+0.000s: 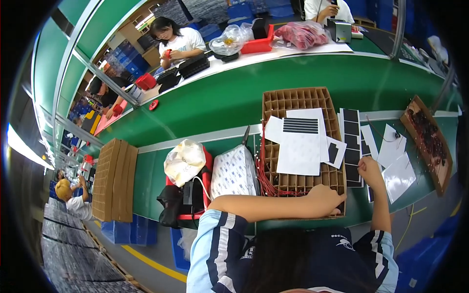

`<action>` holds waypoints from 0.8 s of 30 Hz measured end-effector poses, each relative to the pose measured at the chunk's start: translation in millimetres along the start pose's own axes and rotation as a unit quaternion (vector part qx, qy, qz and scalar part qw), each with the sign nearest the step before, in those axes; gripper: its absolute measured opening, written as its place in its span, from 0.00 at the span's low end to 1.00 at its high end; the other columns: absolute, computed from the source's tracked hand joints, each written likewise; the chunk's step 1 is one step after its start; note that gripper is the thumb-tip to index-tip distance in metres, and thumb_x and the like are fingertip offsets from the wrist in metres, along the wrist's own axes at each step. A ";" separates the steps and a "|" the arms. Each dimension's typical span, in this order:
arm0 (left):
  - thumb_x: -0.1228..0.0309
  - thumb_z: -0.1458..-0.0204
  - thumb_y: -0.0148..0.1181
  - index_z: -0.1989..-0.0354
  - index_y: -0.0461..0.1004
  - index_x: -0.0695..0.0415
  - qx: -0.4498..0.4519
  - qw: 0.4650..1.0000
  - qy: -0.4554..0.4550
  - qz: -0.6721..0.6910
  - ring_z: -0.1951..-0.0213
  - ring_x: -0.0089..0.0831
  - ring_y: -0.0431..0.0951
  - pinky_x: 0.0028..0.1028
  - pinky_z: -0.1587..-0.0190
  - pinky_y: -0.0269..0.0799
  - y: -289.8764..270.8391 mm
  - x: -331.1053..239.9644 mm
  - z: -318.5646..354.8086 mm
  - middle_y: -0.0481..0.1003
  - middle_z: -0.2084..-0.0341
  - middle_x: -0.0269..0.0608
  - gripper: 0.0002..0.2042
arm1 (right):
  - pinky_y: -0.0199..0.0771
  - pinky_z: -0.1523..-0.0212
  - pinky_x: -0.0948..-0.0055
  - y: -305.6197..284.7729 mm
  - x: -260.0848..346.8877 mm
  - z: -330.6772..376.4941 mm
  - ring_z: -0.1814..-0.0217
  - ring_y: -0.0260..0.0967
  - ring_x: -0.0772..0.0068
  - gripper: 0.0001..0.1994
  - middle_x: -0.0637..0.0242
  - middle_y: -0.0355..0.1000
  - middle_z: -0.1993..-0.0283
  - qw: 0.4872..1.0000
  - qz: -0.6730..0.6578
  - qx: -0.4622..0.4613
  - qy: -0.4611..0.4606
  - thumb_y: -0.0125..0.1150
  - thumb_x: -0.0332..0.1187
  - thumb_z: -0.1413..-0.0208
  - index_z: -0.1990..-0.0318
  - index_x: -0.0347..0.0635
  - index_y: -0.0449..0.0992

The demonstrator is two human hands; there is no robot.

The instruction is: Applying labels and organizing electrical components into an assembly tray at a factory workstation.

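Provisionally, I judge the work partway, thin black strips (300,125) being left on the white paper sheet (299,156) atop the brown partitioned cardboard tray (295,91), with left hand (327,198) and right hand (370,172) both curled, whether clamped on anything I cannot tell.

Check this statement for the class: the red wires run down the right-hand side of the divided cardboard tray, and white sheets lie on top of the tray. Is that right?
Not quite: the head view shows the red wires running down the left-hand side of the divided cardboard tray, not the right. White sheets do lie on top of the tray.
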State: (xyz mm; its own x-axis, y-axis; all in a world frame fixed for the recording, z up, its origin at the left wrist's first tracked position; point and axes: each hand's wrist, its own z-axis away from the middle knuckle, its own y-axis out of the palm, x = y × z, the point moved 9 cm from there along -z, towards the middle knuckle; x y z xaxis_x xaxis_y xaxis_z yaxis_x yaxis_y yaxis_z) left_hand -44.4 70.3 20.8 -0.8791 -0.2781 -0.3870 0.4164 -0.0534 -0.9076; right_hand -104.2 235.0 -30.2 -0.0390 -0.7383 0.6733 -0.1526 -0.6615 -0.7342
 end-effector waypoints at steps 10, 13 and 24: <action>0.65 0.61 0.57 0.66 0.67 0.64 -0.090 0.995 0.046 -0.007 0.76 0.41 0.74 0.33 0.78 0.69 16.2 -7.8 -7.8 0.69 0.74 0.51 0.17 | 0.64 0.75 0.75 4.6 -11.8 -5.9 0.78 0.62 0.68 0.05 0.60 0.63 0.79 0.999 0.011 0.027 0.012 0.54 0.19 0.67 0.79 0.34 0.67; 0.67 0.63 0.57 0.68 0.66 0.64 -0.076 0.996 0.045 -0.009 0.77 0.41 0.74 0.33 0.77 0.70 17.4 -11.3 -8.7 0.68 0.74 0.52 0.16 | 0.64 0.75 0.75 4.1 -9.2 -4.4 0.78 0.62 0.69 0.04 0.60 0.63 0.78 1.000 0.006 0.021 0.007 0.54 0.19 0.67 0.79 0.34 0.66; 0.67 0.54 0.51 0.67 0.64 0.62 -0.011 0.881 0.033 0.472 0.85 0.25 0.66 0.24 0.84 0.61 -49.3 14.5 2.9 0.67 0.87 0.40 0.11 | 0.64 0.74 0.73 3.1 -12.4 -1.8 0.77 0.63 0.66 0.05 0.59 0.63 0.77 1.000 0.001 0.009 0.021 0.54 0.20 0.65 0.77 0.34 0.65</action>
State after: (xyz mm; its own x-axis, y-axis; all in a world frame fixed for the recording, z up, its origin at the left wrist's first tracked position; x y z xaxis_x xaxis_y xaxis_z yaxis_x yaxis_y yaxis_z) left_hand -77.0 66.1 60.5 -0.1560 -0.1315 -0.9790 0.9651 0.1907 -0.1794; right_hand -106.0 242.4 -40.6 -0.0815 -0.7331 0.6752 -0.1350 -0.6631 -0.7363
